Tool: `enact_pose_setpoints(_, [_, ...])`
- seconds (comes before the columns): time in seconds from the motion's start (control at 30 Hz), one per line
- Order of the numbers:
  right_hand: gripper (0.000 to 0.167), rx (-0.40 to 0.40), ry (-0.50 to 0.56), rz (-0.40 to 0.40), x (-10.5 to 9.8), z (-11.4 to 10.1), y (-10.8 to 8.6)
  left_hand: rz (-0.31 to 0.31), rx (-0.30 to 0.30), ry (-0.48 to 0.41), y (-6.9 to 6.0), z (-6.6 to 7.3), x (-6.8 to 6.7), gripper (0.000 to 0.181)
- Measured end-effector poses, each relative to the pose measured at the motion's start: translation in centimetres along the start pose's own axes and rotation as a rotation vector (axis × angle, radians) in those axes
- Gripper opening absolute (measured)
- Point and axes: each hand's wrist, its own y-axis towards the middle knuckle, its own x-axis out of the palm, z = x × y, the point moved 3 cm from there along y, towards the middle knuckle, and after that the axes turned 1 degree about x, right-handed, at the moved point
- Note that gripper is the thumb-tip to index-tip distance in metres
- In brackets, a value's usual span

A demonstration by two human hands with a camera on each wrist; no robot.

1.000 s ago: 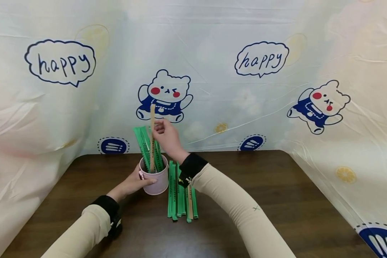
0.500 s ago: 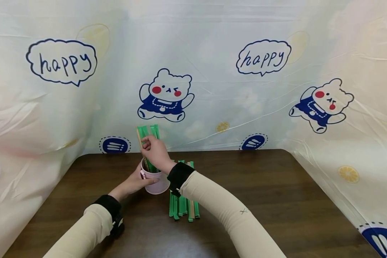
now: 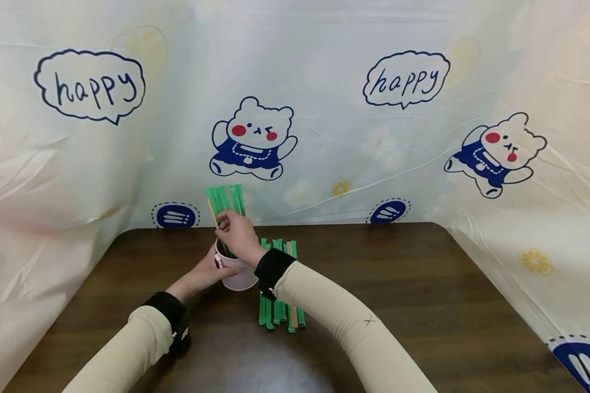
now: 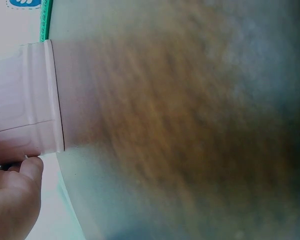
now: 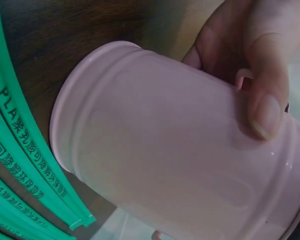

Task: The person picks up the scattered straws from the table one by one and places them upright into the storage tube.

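Observation:
A small pink metal bucket [image 3: 241,280] stands on the table, with my left hand [image 3: 205,276] gripping its side. The right wrist view shows the left thumb pressed on the bucket wall near the rim, beside a small handle lug. Several green-wrapped straws [image 3: 219,197] stick up out of the bucket. Over the rim, my right hand [image 3: 239,234] pinches a tan-wrapped straw [image 3: 213,214], which leans left with its lower end hidden in the bucket. To the right, partly behind my right wrist, several green-wrapped straws [image 3: 279,313] and a tan one [image 3: 293,317] lie side by side.
The dark wooden table [image 3: 398,305] extends to both sides. A pale printed cloth [image 3: 324,164] with bears and speech bubbles hangs behind its far edge. My right forearm crosses above the loose straws.
The right hand has lowered the tan-wrapped straw into the bucket and shifted it left, still pinching it. My left hand keeps its hold on the bucket. The head view has tilted slightly.

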Motion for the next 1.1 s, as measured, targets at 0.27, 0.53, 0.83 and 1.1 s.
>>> enact_pose_setpoints(0.27, [0.028,0.009,-0.012,0.002,-0.6,0.6,-0.1,0.006,0.011,-0.024,-0.1,0.3,0.3,0.105])
enact_pose_setpoints(0.53, [0.029,-0.005,0.035,-0.009,-3.9,2.1,-1.2,0.007,0.016,-0.035,0.0,0.1,0.4,0.105])
enact_pose_setpoints(0.83, [0.018,0.092,0.083,0.009,-8.6,10.8,-1.0,0.017,-0.003,-0.025,0.3,0.5,0.0,0.105])
enact_pose_setpoints(1.1, [0.030,0.414,-0.011,-0.088,-8.6,15.8,-4.9,0.009,-0.004,-0.013,0.1,0.3,0.1,0.106])
